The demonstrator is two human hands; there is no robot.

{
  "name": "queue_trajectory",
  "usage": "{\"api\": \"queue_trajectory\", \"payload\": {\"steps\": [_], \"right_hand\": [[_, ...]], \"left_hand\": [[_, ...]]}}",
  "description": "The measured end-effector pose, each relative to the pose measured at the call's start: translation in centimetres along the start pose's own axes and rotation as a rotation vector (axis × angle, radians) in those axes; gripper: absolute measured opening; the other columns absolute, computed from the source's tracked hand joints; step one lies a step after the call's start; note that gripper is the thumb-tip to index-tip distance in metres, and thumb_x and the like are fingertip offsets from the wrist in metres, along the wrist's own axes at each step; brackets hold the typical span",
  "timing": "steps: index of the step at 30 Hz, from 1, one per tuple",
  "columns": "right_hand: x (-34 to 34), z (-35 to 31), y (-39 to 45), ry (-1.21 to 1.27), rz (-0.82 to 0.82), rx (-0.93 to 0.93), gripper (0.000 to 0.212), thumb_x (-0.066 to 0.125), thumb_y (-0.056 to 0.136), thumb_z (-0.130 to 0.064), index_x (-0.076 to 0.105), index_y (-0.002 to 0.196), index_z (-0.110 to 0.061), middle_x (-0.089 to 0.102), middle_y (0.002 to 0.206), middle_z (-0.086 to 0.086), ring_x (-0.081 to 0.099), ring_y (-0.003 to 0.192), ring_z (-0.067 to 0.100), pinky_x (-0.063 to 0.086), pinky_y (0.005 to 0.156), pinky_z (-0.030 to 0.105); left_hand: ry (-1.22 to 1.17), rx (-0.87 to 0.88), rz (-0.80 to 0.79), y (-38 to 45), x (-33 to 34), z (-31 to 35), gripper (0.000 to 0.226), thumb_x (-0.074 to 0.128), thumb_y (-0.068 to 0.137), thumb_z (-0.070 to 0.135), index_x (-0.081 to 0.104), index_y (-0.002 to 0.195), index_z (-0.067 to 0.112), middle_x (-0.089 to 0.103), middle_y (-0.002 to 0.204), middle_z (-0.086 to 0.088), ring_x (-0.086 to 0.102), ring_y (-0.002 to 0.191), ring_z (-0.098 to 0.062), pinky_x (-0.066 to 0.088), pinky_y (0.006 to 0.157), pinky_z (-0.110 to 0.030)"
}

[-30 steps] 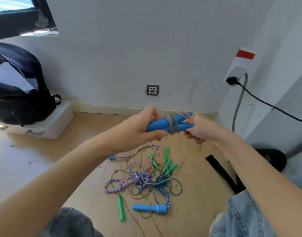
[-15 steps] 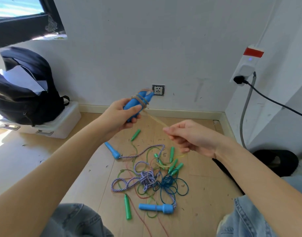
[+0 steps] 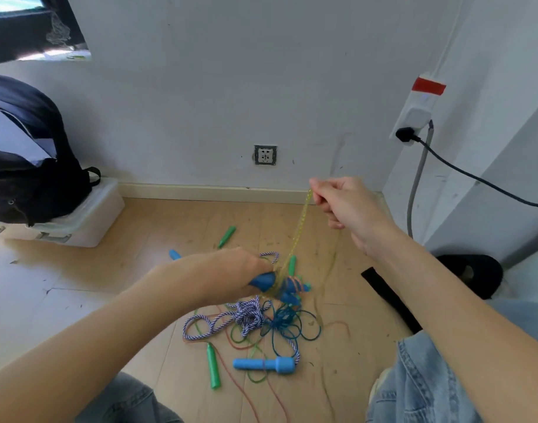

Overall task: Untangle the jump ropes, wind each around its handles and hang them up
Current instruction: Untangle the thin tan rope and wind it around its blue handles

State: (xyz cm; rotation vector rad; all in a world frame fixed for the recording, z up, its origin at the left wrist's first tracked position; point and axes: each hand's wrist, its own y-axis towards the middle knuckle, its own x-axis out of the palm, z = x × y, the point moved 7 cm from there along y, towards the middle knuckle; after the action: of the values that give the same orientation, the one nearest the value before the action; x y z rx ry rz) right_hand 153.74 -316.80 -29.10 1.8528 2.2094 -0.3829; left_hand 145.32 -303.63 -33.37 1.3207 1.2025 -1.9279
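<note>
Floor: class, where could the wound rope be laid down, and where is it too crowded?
Free: bare floor between the white box and the left hand; also the strip along the skirting. Crowded: the rope tangle with its scattered handles.

Yellow rope [image 3: 298, 230]; blue handles [image 3: 263, 280]; striped rope [image 3: 249, 315] (blue-white); green handle [image 3: 213, 366].

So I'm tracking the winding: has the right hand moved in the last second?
Yes. The right hand has risen from the blue handles, pulling the yellow rope up toward the wall socket.
</note>
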Motion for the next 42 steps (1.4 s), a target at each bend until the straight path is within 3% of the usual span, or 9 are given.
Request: {"api": "queue_trajectory", "payload": {"steps": [6, 14, 18, 23, 29, 31, 34, 39, 42], "right_hand": [[0.1, 0.4, -0.6, -0.184, -0.004, -0.001, 0.04, 0.047, 0.095, -0.016, 0.047, 0.055, -0.011, 0.05, 0.049, 0.003, 0.045, 0.044, 0.011, 0.038, 0.051, 0.024], [3.9, 0.6, -2.0, -0.223, -0.492, -0.003, 0.036, 0.049, 0.093, -0.036, 0.06, 0.065, -0.017, 0.036, 0.047, -0.012, 0.027, 0.042, 0.008, 0.025, 0.042, 0.019], [5.8, -1.9, -3.6, -0.202, -0.634, -0.205, 0.033, 0.056, 0.09, -0.037, 0.058, 0.061, -0.02, 0.039, 0.047, -0.012, 0.035, 0.045, 0.006, 0.033, 0.046, 0.015], [4.5, -2.1, -1.9, -0.501, -0.411, -0.345, 0.032, 0.063, 0.085, -0.031, 0.063, 0.058, -0.013, 0.039, 0.039, -0.008, 0.032, 0.039, 0.006, 0.024, 0.044, 0.015], [2.3, -1.3, -1.2, -0.458, -0.437, -0.228, 0.035, 0.072, 0.073, -0.039, 0.062, 0.061, -0.007, 0.042, 0.054, 0.004, 0.033, 0.05, 0.011, 0.028, 0.049, 0.024], [1.9, -1.3, -1.0, -0.31, -0.439, -0.173, 0.025, 0.064, 0.084, -0.016, 0.057, 0.063, -0.005, 0.04, 0.057, 0.008, 0.032, 0.046, 0.012, 0.028, 0.046, 0.023], [3.0, -1.2, -1.7, -0.218, -0.477, -0.14, 0.042, 0.051, 0.089, -0.039, 0.055, 0.06, -0.009, 0.033, 0.048, -0.001, 0.027, 0.038, 0.006, 0.025, 0.039, 0.017], [5.6, -1.3, -3.6, -0.432, -0.635, -0.232, 0.034, 0.059, 0.089, -0.03, 0.058, 0.063, -0.008, 0.038, 0.044, -0.01, 0.032, 0.043, 0.005, 0.028, 0.044, 0.02], [5.9, -2.1, -3.5, -0.461, -0.577, -0.331, 0.032, 0.06, 0.088, -0.027, 0.061, 0.06, -0.012, 0.035, 0.042, -0.008, 0.031, 0.041, 0.006, 0.024, 0.044, 0.016]], "left_hand": [[-0.371, 0.297, 0.327, -3.3, -6.2, 4.1, 0.015, 0.054, 0.091, 0.02, 0.052, 0.105, 0.013, 0.055, 0.084, 0.006, 0.047, 0.068, -0.004, 0.036, 0.063, -0.014], [-1.406, -0.293, 0.683, -2.5, -5.0, -7.8, 0.011, 0.054, 0.09, 0.007, 0.046, 0.085, 0.012, 0.063, 0.074, -0.002, 0.055, 0.056, -0.007, 0.05, 0.053, -0.018], [-0.746, -0.492, 0.491, -1.0, -2.4, -8.3, 0.012, 0.052, 0.092, 0.013, 0.04, 0.089, 0.011, 0.067, 0.08, -0.005, 0.058, 0.057, -0.014, 0.048, 0.06, -0.028], [-0.132, -0.256, 0.072, 0.5, 0.2, -0.4, 0.029, 0.047, 0.095, 0.023, 0.039, 0.119, 0.008, 0.06, 0.11, -0.014, 0.059, 0.095, -0.03, 0.044, 0.073, -0.033], [-0.727, 0.24, 0.015, -3.0, -4.3, 2.7, 0.02, 0.054, 0.092, 0.012, 0.053, 0.112, 0.013, 0.063, 0.09, 0.005, 0.061, 0.075, -0.01, 0.051, 0.068, -0.023], [-1.054, 0.269, 0.133, -3.5, -6.1, 0.9, 0.019, 0.055, 0.087, 0.014, 0.056, 0.106, 0.01, 0.064, 0.081, 0.011, 0.059, 0.071, -0.002, 0.049, 0.064, -0.015], [-1.384, 0.133, 0.289, -2.4, -5.8, -2.3, 0.02, 0.05, 0.09, 0.012, 0.056, 0.107, 0.003, 0.066, 0.078, 0.0, 0.059, 0.063, -0.003, 0.049, 0.06, -0.014], [-0.94, -0.353, 0.55, -0.4, -3.4, -7.1, 0.013, 0.048, 0.095, 0.018, 0.044, 0.087, 0.009, 0.063, 0.07, -0.001, 0.055, 0.046, -0.005, 0.048, 0.056, -0.027], [-0.454, -0.42, 0.403, 0.3, -2.1, -6.0, 0.018, 0.044, 0.096, 0.023, 0.034, 0.093, 0.008, 0.054, 0.081, -0.004, 0.053, 0.065, -0.019, 0.04, 0.059, -0.03]]}}
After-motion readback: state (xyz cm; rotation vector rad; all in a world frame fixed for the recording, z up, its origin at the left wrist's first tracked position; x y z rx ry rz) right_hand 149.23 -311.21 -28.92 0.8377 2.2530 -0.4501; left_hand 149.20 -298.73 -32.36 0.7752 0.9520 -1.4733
